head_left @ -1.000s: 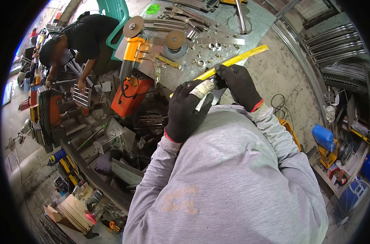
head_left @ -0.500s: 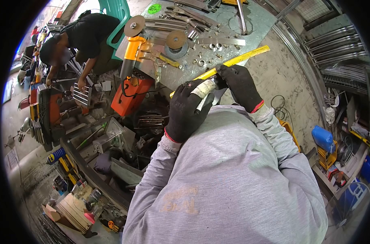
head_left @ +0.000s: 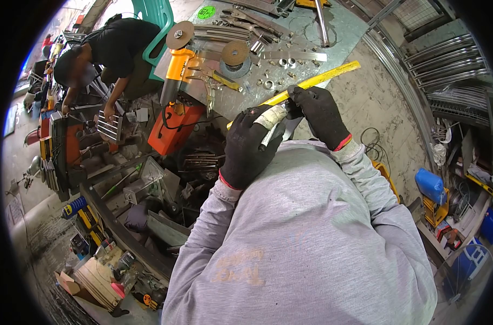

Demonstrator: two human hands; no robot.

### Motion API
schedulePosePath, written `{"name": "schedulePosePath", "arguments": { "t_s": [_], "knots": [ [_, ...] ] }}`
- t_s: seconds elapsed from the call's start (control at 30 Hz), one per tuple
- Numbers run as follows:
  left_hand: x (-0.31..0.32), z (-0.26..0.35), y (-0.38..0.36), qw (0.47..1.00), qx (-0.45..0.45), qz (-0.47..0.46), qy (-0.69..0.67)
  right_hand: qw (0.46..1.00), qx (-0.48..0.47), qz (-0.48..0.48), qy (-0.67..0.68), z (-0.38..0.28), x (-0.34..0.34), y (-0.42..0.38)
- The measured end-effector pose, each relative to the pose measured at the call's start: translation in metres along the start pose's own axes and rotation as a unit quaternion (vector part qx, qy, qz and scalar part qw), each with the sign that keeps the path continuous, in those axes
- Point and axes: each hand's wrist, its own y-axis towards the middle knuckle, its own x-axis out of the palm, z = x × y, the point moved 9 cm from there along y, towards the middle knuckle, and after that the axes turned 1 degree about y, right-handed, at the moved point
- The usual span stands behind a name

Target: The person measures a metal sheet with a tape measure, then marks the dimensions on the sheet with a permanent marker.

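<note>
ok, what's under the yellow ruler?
The yellow ruler lies across the metal-topped workbench; the sheet shows beneath its far end. The right hand grips its middle, and the left hand covers the near end, so what lies below there is hidden.

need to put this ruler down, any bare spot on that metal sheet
Bare sheet lies right of the yellow ruler, around the steel tube toward the sheet's right edge. Crowded left of that: orange angle grinder, round grinding discs, scattered nuts.
</note>
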Motion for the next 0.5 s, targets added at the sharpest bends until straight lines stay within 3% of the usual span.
{"name": "schedulePosePath", "arguments": {
  "t_s": [0.5],
  "knots": [
    [0.0054, -0.0074, -0.0065, 1.000, -0.017, -0.006, -0.006, 1.000, -0.003, 0.001, 0.013, 0.0075, -0.0036, 0.0032]
  ]
}}
